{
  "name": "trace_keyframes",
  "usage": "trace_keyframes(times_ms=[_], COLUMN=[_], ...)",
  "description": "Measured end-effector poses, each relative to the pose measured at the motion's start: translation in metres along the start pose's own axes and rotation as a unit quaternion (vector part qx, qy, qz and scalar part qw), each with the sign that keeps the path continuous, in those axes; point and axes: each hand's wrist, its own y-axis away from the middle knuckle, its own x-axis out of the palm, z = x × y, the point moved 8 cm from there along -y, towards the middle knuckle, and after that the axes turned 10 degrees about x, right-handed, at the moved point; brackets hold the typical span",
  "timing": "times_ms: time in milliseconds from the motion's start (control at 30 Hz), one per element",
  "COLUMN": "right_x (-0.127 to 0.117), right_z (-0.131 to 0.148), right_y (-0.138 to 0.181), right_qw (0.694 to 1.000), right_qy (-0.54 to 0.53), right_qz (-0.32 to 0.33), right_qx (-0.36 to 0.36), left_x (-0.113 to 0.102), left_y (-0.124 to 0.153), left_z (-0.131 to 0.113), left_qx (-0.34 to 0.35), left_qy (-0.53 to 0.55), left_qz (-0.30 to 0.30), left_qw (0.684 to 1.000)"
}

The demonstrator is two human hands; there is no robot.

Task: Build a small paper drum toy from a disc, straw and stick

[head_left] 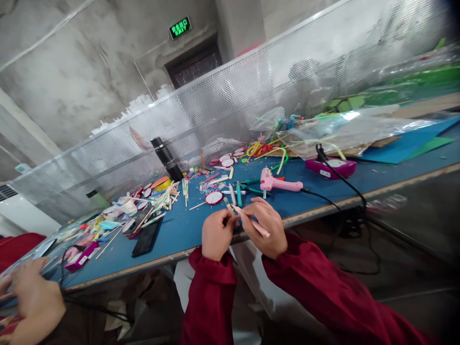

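Observation:
Low over the table's front edge, my two hands meet. My right hand (268,227) is closed round a pale pink pen (260,228), with its tip towards my left fingers. My left hand (216,233) pinches a small flat wooden stick (227,205) that pokes up between the hands; its lower end is hidden by my fingers. Just beyond lie a teal marker (239,195), a white marker (232,194) and a round white disc with a red rim (214,198). A pink glue gun (282,184) rests to the right, beside green-handled pliers (250,182).
Purple power box (330,168) with a black cable at right; another purple box (82,257) at left. A black phone (146,238), heaped sticks (163,199) and a black bottle (167,159) stand left. A perforated metal screen (215,105) runs behind. Another person's hand (36,292) is far left.

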Motion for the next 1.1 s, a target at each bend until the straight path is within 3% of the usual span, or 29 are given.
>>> trace_keyframes(times_ms=[400, 1100], right_x=[0.0042, 0.0028], right_z=[0.0060, 0.0069], right_y=[-0.0006, -0.0021], right_qw=[0.999, 1.000], right_qy=[-0.005, -0.013], right_qz=[0.026, 0.017], right_qx=[-0.021, -0.016], left_x=[-0.0015, -0.0006], left_y=[0.0006, 0.0012], left_z=[-0.0004, -0.0020], left_qx=[0.001, 0.006], left_qy=[-0.007, -0.015], left_qz=[-0.009, -0.004], left_qw=[1.000, 1.000])
